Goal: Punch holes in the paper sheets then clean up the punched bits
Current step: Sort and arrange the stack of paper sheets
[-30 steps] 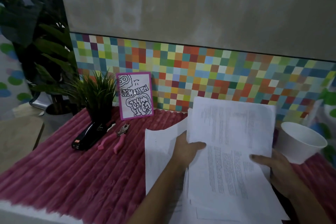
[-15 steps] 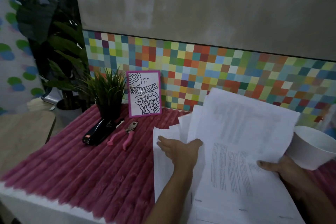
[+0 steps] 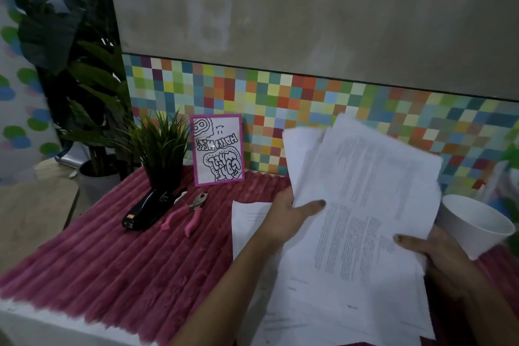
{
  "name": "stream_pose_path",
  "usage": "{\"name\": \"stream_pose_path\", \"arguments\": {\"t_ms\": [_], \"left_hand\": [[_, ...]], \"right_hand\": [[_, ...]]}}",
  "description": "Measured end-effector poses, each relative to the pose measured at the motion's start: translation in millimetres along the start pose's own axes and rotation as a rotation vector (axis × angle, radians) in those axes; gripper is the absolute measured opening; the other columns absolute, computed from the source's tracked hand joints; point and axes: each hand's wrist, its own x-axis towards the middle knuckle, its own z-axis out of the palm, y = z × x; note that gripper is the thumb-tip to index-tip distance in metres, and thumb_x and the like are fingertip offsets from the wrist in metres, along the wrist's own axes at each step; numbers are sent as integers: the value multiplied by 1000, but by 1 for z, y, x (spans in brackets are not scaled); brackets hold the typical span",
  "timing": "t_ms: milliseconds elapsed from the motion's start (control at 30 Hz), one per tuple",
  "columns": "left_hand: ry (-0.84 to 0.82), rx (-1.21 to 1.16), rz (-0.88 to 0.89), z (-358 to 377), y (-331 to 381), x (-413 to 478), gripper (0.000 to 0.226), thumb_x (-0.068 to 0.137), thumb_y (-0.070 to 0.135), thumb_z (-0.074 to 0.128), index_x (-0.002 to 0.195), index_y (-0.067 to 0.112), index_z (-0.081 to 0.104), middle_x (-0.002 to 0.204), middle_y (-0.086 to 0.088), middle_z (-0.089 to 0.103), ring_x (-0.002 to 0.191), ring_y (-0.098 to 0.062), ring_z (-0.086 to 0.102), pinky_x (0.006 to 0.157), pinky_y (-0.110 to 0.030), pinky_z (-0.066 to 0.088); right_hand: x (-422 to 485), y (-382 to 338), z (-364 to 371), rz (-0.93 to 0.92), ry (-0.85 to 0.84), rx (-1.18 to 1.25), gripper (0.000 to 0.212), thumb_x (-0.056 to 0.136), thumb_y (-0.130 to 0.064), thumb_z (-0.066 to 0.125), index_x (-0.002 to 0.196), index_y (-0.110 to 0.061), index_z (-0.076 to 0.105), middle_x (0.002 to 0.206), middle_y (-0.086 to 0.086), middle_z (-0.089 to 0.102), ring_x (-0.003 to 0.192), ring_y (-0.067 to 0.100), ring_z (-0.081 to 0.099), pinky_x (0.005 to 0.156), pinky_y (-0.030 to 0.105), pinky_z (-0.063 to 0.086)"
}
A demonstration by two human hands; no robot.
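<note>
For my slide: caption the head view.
Left hand and right hand hold the sheets above the mat; the punch lies beside the stapler.

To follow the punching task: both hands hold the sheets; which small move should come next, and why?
Probably set the sheets down and free the left hand for the punch, which lies untouched to their left; now both it and the right hand grip paper.

paper sheets [image 3: 365, 205]: lifted higher, top edge now tipped further right, more fanned out
left hand [image 3: 289, 213]: no longer lying flat, now grips the sheets' left edge, thumb across the front
</note>
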Motion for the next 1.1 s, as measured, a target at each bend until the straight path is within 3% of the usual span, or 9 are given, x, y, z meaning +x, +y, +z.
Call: {"name": "stream_pose_path", "arguments": {"t_ms": [133,200,300,433,633,733,867,967,1100], "left_hand": [[132,140,349,0,41,-1,36,86,24,73,119,14,66,113,5,72,106,-10,68,93,-33,55],[230,163,462,0,60,-1,37,83,29,75,115,13,66,107,5,74,99,-8,70,87,-34,57],[299,202,554,-1,75,-4,50,83,26,75,128,17,53,116,11,67,104,2,65,87,-18,53],[316,240,531,-5,76,-2,59,84,31,73,132,25,39,118,26,54,106,17,54,84,-3,44],[353,160,422,-14,64,5,78,79,31,78,141,18,33,123,14,60,102,14,60,81,-3,48],[354,195,380,-21,60,11,66,80,31,77,132,20,38,119,12,59,95,15,60,72,-2,49],[336,205,386,-19,65,19,61,80,34,75,129,22,41,117,13,58,100,6,59,66,-3,49],[341,148,326,-23,54,22,52,80,37,76,123,24,49,112,15,63,97,2,63,69,-10,53],[293,112,204,-28,21,22,41,85,30,73,123,19,61,113,7,71,104,-10,68,92,-41,56]], "right_hand": [[-5,-43,18,-217,84,-48,23,78,13,63,101,9,65,81,6,77,74,20,74,58,19,56],[-3,-58,24,-331,93,-34,32,71,7,70,102,-1,68,93,7,77,89,26,73,72,28,59],[-7,-73,36,-473,103,-24,46,63,2,76,98,-28,74,109,2,74,105,26,69,93,46,53],[-13,-78,56,-521,122,-47,43,65,-1,79,96,-28,71,106,-4,74,103,19,69,95,46,53],[-11,-73,67,-511,248,-110,53,64,-28,85,113,-20,67,111,-7,73,103,15,69,88,42,55],[-7,-77,72,-560,269,-126,45,79,-26,77,120,-18,63,115,-9,71,105,10,67,84,31,56],[4,-84,79,-582,284,-125,38,86,-16,67,124,-15,59,116,-3,69,106,16,66,82,35,53],[17,-76,77,-481,252,-85,34,81,-2,60,112,-17,63,107,1,70,101,22,66,79,39,52],[24,-41,78,-295,233,-175,31,82,0,59,110,-11,67,109,4,73,99,25,67,83,44,55]]}}
